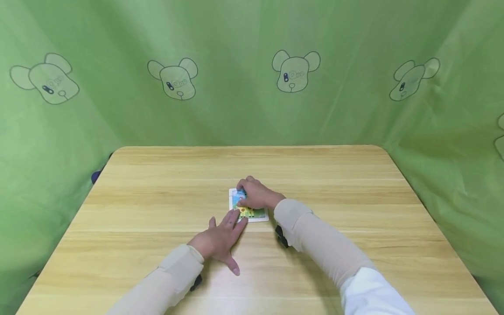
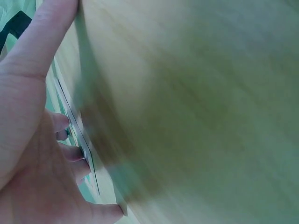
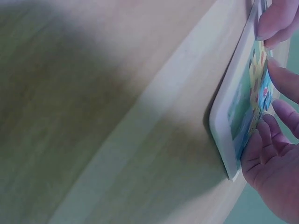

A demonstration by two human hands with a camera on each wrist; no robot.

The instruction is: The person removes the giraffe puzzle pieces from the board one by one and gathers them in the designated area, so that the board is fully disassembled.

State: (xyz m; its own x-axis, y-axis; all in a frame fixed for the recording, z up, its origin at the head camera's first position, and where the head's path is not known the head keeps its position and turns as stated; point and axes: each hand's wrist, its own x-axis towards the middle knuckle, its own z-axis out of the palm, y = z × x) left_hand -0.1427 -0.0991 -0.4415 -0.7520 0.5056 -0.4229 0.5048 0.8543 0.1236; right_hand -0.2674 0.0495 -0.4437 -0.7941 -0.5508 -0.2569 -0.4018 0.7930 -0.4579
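A small picture puzzle with a white frame (image 1: 231, 202) lies flat on the table, showing a yellow giraffe on blue and green. My left hand (image 1: 221, 239) has its fingers spread, and its fingertips rest on the frame's near left edge. Over the upper right of the puzzle bends my right hand (image 1: 255, 194), hiding much of the picture. In the right wrist view, a blue puzzle piece (image 3: 266, 91) with a red spot stands slightly raised between thumb and index finger. The other right fingers touch the board's far side.
The light wood table (image 1: 157, 192) extends around the puzzle on all sides. Green curtain (image 1: 244, 118) with printed bear heads hangs behind and beside it. Something dark purple (image 1: 95, 176) shows past the table's left edge.
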